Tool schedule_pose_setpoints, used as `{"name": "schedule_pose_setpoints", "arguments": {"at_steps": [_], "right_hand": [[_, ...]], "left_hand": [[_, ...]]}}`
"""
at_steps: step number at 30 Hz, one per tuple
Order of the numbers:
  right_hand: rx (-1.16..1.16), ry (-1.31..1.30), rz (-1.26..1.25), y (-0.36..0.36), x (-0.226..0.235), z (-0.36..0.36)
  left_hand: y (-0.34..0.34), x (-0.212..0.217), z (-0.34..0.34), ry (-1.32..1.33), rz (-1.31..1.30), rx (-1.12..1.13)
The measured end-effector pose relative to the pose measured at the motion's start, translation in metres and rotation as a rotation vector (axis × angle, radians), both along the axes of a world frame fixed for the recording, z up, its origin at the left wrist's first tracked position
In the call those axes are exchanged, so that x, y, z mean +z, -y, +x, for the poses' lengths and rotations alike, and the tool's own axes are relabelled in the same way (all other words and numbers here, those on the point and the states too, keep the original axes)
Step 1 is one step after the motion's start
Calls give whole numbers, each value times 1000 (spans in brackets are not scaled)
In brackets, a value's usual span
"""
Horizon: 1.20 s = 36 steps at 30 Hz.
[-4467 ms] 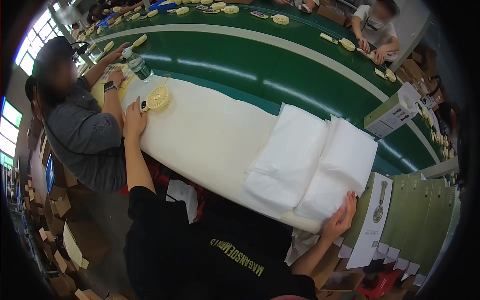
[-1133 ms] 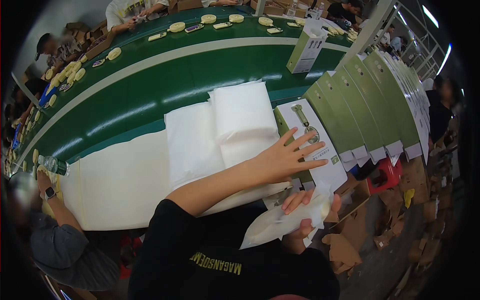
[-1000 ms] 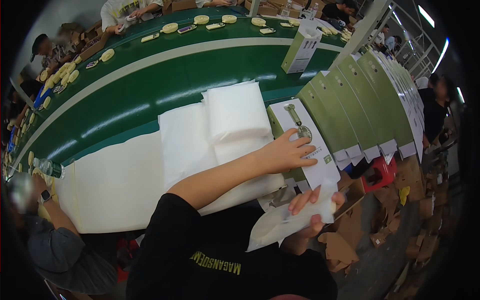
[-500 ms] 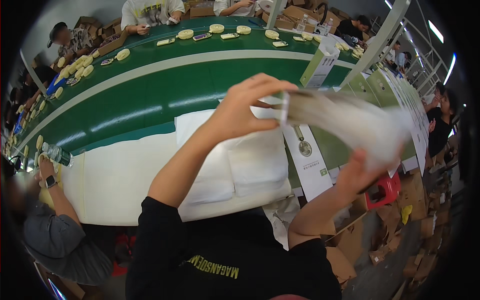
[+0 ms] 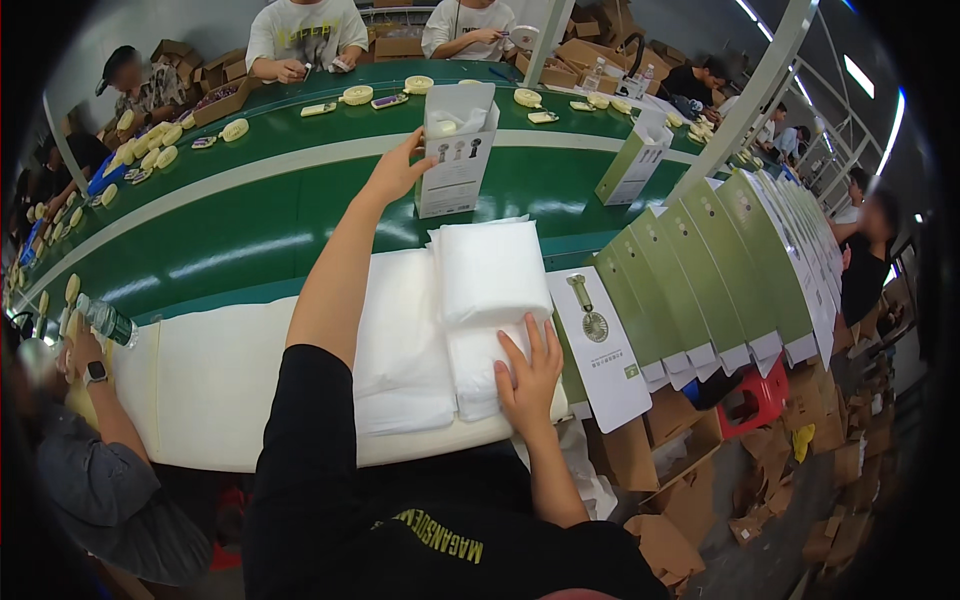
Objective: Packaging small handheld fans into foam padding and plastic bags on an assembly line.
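Note:
My left hand [image 5: 398,172] grips the left edge of a grey-white carton box [image 5: 456,185], thumb on its front and fingers at its side. The box stands upright on the green conveyor belt with its top flap up. Through the opening a cream-coloured piece shows inside. My right hand [image 5: 530,380] lies with spread fingers on a stack of thin white plastic-looking bags [image 5: 495,270]. Beside it, a second white pile [image 5: 405,330] rests on the cream-topped table [image 5: 250,375].
To the right lie fanned green-and-white flat cartons [image 5: 690,270] and one white carton [image 5: 600,340] with a fan picture. Another upright box [image 5: 635,160] stands on the belt [image 5: 300,205]. Cream handheld fans [image 5: 357,95] line its far side. A co-worker's arm [image 5: 120,410] is at the left, near a bottle [image 5: 108,320].
The box, blurred between both hands before, now stands upright on the belt in my left hand. My right hand has come away from it and down onto the white bags.

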State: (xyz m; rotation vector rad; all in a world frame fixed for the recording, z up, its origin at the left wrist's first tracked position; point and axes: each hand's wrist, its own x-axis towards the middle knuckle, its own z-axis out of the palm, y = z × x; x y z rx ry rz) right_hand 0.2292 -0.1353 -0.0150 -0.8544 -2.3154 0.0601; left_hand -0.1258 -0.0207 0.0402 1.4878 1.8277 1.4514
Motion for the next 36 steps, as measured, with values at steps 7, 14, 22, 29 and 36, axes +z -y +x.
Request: {"name": "schedule_pose_setpoints", "arguments": {"at_steps": [7,14,22,29,36], "right_hand": [[37,-74,-50,5,-10,2],[44,-66,-83,9,-5,5],[40,-64,-117,10,-2,5],[54,-82,-103,11,-6,0],[64,-63,-61,11,-4,1]], "left_hand": [[5,-33,18,-105,101,259],[140,-66,37,-260,105,81],[244,-98,63,-293,-92,43],[261,-83,56,-415,-21,98],[355,-94,-27,-569,16,926]]}}
